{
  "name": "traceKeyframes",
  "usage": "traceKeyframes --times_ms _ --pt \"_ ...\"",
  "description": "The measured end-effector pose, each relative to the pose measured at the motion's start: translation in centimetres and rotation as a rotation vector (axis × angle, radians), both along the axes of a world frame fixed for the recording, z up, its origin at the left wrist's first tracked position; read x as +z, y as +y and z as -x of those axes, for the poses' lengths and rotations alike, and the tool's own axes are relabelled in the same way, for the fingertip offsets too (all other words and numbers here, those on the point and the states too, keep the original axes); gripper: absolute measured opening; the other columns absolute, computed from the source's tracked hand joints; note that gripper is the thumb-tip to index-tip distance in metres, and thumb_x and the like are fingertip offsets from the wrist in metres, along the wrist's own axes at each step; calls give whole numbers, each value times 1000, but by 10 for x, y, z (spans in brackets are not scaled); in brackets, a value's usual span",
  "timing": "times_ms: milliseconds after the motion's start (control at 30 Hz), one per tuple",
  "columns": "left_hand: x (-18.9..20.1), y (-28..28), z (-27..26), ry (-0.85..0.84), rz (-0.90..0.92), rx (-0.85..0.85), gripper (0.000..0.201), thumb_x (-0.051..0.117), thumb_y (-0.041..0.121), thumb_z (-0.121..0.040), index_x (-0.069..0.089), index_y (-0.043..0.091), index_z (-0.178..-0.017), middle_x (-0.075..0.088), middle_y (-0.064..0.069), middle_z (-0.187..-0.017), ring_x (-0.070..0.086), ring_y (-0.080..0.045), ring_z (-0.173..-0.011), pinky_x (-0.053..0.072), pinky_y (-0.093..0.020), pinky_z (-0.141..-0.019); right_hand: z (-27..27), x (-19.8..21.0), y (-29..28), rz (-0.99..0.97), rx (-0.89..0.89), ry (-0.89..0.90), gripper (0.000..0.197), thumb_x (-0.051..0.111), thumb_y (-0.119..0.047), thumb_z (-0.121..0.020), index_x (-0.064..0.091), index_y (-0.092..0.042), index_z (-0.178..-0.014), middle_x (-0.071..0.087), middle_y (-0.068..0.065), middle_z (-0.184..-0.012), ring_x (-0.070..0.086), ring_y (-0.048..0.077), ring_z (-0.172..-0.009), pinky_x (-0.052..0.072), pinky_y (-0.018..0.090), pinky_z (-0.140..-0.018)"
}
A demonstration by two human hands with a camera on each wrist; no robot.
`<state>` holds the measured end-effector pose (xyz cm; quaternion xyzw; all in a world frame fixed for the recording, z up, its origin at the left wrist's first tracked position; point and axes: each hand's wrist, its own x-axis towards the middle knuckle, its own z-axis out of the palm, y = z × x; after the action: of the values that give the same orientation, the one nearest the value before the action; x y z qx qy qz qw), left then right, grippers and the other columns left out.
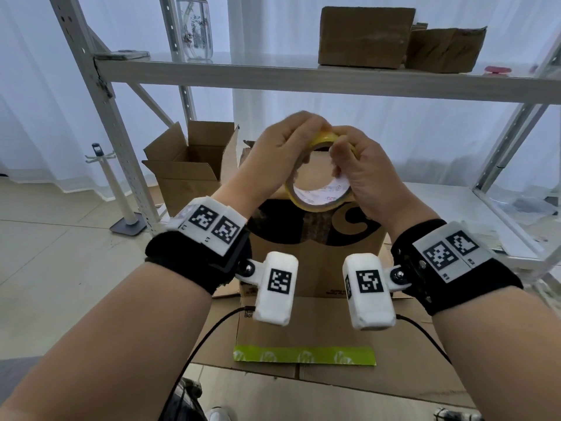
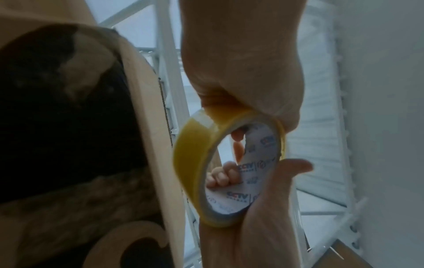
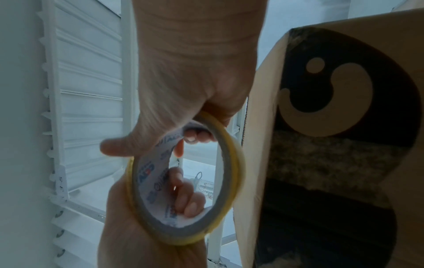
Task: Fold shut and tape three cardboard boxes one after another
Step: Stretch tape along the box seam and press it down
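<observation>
Both my hands hold a roll of yellow tape (image 1: 315, 205) up in front of me. My left hand (image 1: 285, 147) grips the top of the roll, with fingertips inside the white core. My right hand (image 1: 361, 180) hooks its fingers through the core from the right, thumb along the rim. The wrist views show the roll (image 2: 188, 163) (image 3: 238, 163) held between my left hand (image 2: 241, 63) (image 3: 137, 235) and my right hand (image 2: 252, 226) (image 3: 195, 72). Behind and below stands a cardboard box with a black logo (image 1: 315, 265) (image 2: 146, 127) (image 3: 344, 90); my hands hide its top.
The box stands on flat cardboard with a green tape strip (image 1: 303, 355). An open box (image 1: 188, 168) sits at the back left under a white metal shelf (image 1: 273, 74). Two more boxes (image 1: 364, 38) (image 1: 443, 50) and a clear bottle (image 1: 197, 28) are on the shelf. A grey stand (image 1: 127, 205) is left.
</observation>
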<state>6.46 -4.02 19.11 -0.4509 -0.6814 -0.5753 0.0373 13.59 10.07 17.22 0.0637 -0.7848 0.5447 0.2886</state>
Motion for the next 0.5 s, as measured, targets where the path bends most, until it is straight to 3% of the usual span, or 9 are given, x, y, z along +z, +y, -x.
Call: traceKeyframes --times_ms 67,100,200,333,433,500 --pt "-4 3 -1 36 50 25 20 39 18 -101 59 15 -101 57 7 -63 50 0 -50 43 -17 -53 1 -2 -5 94 -19 -39 73 35 -80 -66 59 -17 -92 50 -15 -59 46 4 -58 42 21 -62" --pt "-6 4 -2 42 53 45 17 40 16 -100 58 15 -100 59 -3 -65 50 0 -48 44 -18 -53 2 -1 -7 153 -47 -53 69 29 -78 -71 59 -18 -84 47 -12 -55 44 6 -55 41 23 -61" --pt "-10 7 -5 21 10 71 11 42 13 -97 52 12 -95 62 -21 -68 51 -3 -43 45 -24 -53 3 2 -10 226 -144 -87 60 21 -56 -98 57 -16 -72 45 -5 -53 42 8 -51 40 26 -60" --pt "-14 9 -4 20 -58 90 11 43 12 -94 50 7 -89 60 -20 -65 54 -17 -50 47 -33 -55 6 2 -8 275 -181 -92 43 38 -37 -101 53 -14 -67 45 -6 -50 40 9 -49 37 25 -55" --pt "-16 9 -5 16 -14 55 22 37 10 -97 53 23 -102 60 -22 -69 50 -8 -47 46 -31 -56 7 -1 -5 278 -136 -84 33 40 -18 -95 48 -13 -63 43 -7 -47 36 9 -47 33 26 -52" --pt "-16 9 -4 7 15 47 29 33 9 -98 56 27 -101 59 -15 -66 48 -9 -48 45 -33 -55 6 -1 -5 257 -123 -92 33 37 -12 -95 48 -12 -64 42 -7 -47 34 9 -48 32 25 -51"
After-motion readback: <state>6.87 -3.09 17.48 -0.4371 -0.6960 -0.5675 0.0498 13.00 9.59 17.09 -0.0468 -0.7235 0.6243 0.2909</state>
